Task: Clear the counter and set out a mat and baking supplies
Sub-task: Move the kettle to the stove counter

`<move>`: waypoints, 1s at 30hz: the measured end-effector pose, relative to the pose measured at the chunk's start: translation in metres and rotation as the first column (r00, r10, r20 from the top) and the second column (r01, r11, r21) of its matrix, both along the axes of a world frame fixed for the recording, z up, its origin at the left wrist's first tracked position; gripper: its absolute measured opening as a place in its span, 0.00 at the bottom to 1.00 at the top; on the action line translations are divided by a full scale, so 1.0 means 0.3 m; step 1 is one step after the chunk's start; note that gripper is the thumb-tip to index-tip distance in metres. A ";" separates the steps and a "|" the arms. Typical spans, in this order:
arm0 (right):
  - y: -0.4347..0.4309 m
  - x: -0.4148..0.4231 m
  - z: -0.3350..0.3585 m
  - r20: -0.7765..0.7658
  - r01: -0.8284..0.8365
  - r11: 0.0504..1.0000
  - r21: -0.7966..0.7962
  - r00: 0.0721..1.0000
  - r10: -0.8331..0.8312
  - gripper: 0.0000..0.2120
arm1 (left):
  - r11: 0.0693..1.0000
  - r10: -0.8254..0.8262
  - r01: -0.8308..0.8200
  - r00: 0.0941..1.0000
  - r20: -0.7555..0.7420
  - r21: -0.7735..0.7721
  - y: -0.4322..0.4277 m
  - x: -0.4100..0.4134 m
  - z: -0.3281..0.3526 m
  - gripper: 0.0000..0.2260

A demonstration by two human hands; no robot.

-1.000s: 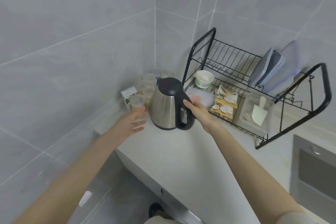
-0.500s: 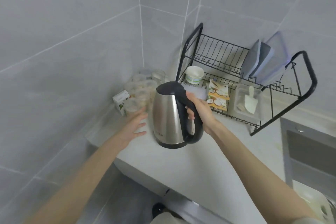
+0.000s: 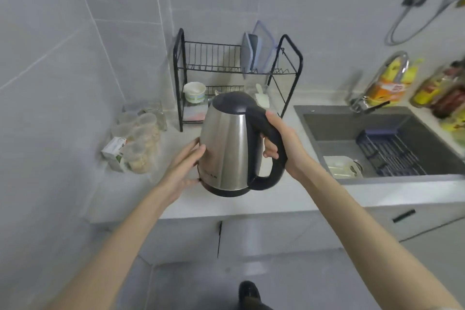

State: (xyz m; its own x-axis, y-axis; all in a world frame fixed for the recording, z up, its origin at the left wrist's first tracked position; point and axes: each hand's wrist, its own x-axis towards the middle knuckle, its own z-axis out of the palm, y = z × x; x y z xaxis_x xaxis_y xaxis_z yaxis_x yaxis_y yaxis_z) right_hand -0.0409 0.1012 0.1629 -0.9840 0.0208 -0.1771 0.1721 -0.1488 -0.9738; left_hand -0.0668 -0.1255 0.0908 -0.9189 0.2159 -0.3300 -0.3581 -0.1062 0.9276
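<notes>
1. Both hands are on the stainless kettle (image 3: 226, 143) rn. It's held up over the front part of the counter (image 3: 251, 202), roughly upright w/ a slight lean. Black lid on top, black handle (image 3: 264, 178) facing right.
2. Grip, right hand (image 3: 286, 143): fingers wrapped all the way round the upper part of the handle, thumb on the outer side. Proper closed grip.
3. Grip, left hand (image 3: 183, 168): fingers pretty much straight, pressed flat on the steel side low down, thumb by the black base. Not curled round anything.
4. Behind the kettle at the back of the counter there's a black 2-tier wire dish rack (image 3: 180, 78). Upper tier has clear food containers (image 3: 256, 50) w/ bluish edges standing on edge. Lower tier has a white/green bowl (image 3: 194, 92) on the left and a white scraper (image 3: 261, 98) on the right.
5. Left corner by the wall has a cluster of clear plastic cups (image 3: 141, 133), some w/ sth beige inside (too blurry to tell what), and a small tilted white/green carton (image 3: 114, 152) touching the front ones.
6. Right side is a dark sink (image 3: 334, 128) w/ a chrome faucet (image 3: 392, 65) at the back. Inside it are a dark blue drain rack (image 3: 395, 156) and a whitish dish (image 3: 339, 165) beside that. Colourful packets (image 3: 385, 89) sit behind the faucet, blurry.
</notes>
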 end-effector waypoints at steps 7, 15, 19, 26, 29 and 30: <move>0.245 0.316 0.069 -0.048 0.292 0.956 0.011 0.955 -0.292 0.21 | 0.958 -0.287 0.286 0.956 -0.064 -0.030 0.302 0.088 0.070 0.27; 0.542 0.750 0.117 -0.065 0.610 0.792 -0.041 0.789 -0.611 0.16 | 0.802 -0.597 0.594 0.790 -0.139 -0.067 0.757 0.291 0.129 0.22; 0.694 1.019 0.123 -0.083 0.735 0.678 -0.026 0.674 -0.734 0.16 | 0.697 -0.716 0.713 0.684 -0.141 -0.081 1.012 0.477 0.147 0.23; 0.950 1.539 0.131 -0.099 0.892 0.451 -0.011 0.448 -0.889 0.18 | 0.494 -0.863 0.867 0.480 -0.161 -0.063 1.457 0.910 0.158 0.22; 1.062 1.789 0.129 -0.097 0.938 0.348 -0.007 0.346 -0.933 0.19 | 0.421 -0.900 0.905 0.408 -0.152 -0.065 1.657 1.140 0.157 0.23; 1.086 1.856 0.129 -0.093 0.949 0.316 -0.010 0.314 -0.945 0.20 | 0.397 -0.911 0.916 0.384 -0.152 -0.061 1.709 1.202 0.153 0.23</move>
